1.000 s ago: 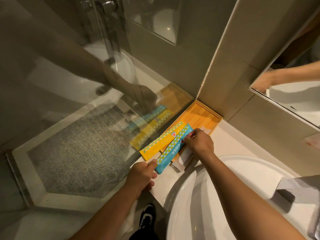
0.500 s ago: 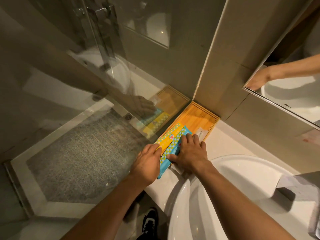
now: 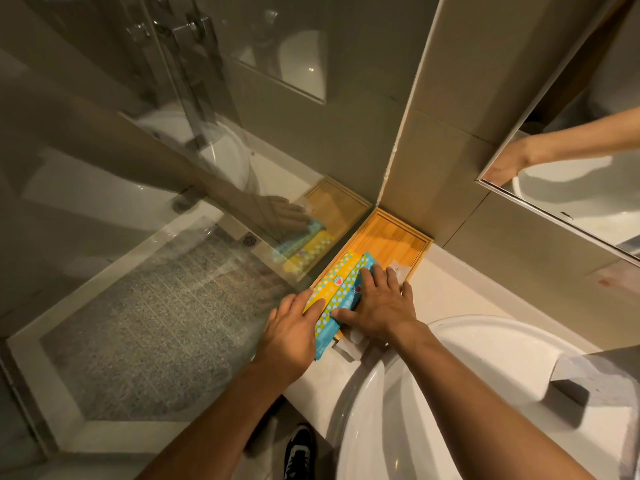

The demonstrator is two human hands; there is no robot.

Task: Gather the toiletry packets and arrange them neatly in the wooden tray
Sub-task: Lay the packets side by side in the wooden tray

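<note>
Tray: the wooden tray (image 3: 388,237) sits in the counter corner, far half bare.
Progress: mostly done, I judge; squaring up remains.
Packets: yellow packet (image 3: 334,280) and blue packet (image 3: 346,292) lie side by side, near ends overhanging the rim.
Right hand (image 3: 379,304): flat, open, pressing the blue packet.
Left hand (image 3: 294,323): fingers spread on both ends, gripping nothing.
White packets (image 3: 398,270): partly hidden beneath the right hand.

A white basin (image 3: 485,393) sits in a pale countertop (image 3: 450,292) beside a glass shower screen (image 3: 138,202), with a wall mirror (image 3: 588,188) above, a pebbled shower floor (image 3: 156,323) and a black shoe (image 3: 299,452) below.
</note>
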